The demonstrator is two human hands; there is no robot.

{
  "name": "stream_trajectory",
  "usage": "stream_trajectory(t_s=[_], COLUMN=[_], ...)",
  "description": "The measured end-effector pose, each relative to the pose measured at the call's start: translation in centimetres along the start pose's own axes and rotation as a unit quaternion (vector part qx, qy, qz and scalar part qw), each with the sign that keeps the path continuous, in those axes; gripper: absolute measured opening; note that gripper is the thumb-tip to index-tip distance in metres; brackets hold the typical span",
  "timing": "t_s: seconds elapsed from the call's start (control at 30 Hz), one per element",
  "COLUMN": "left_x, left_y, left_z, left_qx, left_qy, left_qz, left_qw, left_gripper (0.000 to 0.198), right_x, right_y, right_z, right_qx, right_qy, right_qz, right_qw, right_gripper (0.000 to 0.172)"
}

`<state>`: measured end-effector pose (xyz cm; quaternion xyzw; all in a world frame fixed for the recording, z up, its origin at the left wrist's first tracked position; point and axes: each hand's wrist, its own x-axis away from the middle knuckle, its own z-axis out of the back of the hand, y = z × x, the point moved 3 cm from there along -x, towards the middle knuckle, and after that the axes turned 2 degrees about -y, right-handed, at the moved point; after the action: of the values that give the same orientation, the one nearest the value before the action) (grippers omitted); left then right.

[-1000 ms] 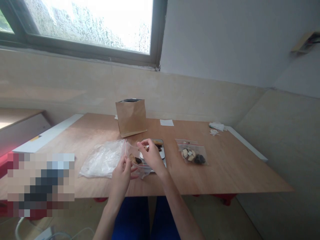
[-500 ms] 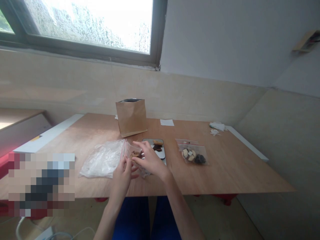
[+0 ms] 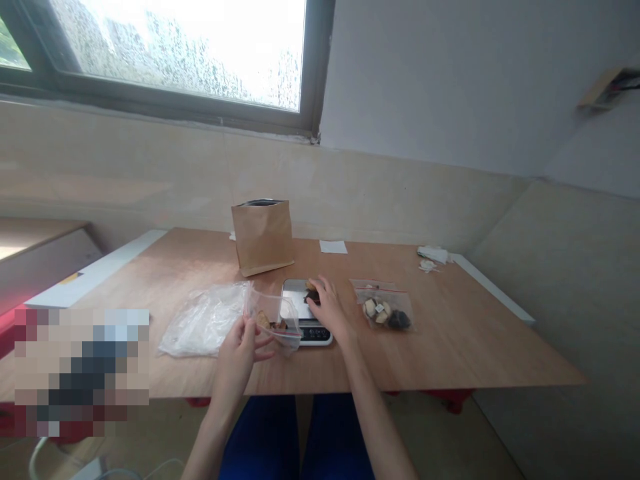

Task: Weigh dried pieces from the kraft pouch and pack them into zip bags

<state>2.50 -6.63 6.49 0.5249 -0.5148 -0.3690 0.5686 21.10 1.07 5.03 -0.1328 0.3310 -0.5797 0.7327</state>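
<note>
My left hand (image 3: 241,347) pinches the edge of a small clear zip bag (image 3: 273,319) and holds it open above the table; a few brown and dark pieces lie inside. My right hand (image 3: 327,308) reaches over the small kitchen scale (image 3: 295,300), its fingertips closed around dark and brown pieces (image 3: 313,291) lying on the scale's plate. The scale's white front with buttons shows below the bag.
A standing brown paper bag (image 3: 263,235) is behind the scale. A pile of empty clear bags (image 3: 203,323) lies to the left, a filled red-striped zip bag (image 3: 386,308) to the right. White paper slip (image 3: 333,247) and scraps (image 3: 433,257) lie near the wall.
My right hand has left the mouth of the held bag and moved right and forward onto the scale plate. The left hand keeps the bag open, slightly lower.
</note>
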Motion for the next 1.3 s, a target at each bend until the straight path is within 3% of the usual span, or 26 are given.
stream_trajectory(t_s=[0.13,0.27,0.4,0.53,0.63,0.77,0.87,1.0,1.3], left_x=[0.1,0.2,0.1,0.2,0.3,0.5,0.5,0.8,1.6], left_y=[-0.1,0.0,-0.1,-0.2,-0.2,-0.2,-0.6,-1.2,-2.1], left_z=[0.0,0.0,0.1,-0.1,-0.3,-0.8,-1.3,-2.0,-3.1], left_qx=[0.044,0.081,0.084,0.078,0.074,0.059,0.051,0.044,-0.007], left_qy=[0.006,-0.012,-0.009,-0.012,-0.004,0.0,-0.019,-0.022,-0.026], left_qz=[0.04,0.061,0.065,0.063,0.056,0.04,0.03,0.016,-0.02], left_qw=[0.998,0.995,0.994,0.995,0.996,0.997,0.998,0.999,0.999], left_gripper=[0.024,0.021,0.018,0.02,0.024,0.026,0.03,0.031,0.045], right_x=[-0.4,-0.5,-0.1,0.4,0.6,1.0,1.5,1.8,1.7], right_y=[1.4,0.9,0.5,-0.5,-2.3,-5.7,-7.5,-8.9,-9.8], right_z=[-1.0,-1.3,-1.4,-0.3,1.2,2.9,3.4,3.0,0.4], right_qx=[0.057,0.12,0.112,-0.079,-0.275,-0.392,-0.304,-0.1,0.021], right_qy=[-0.035,-0.035,-0.031,0.005,0.013,-0.114,-0.167,-0.119,-0.086], right_qz=[0.016,0.013,0.007,0.001,-0.025,-0.019,0.005,0.012,-0.02], right_qw=[0.998,0.992,0.993,0.997,0.961,0.912,0.938,0.988,0.996], right_gripper=[0.039,0.036,0.038,0.033,0.027,0.027,0.019,0.021,0.023])
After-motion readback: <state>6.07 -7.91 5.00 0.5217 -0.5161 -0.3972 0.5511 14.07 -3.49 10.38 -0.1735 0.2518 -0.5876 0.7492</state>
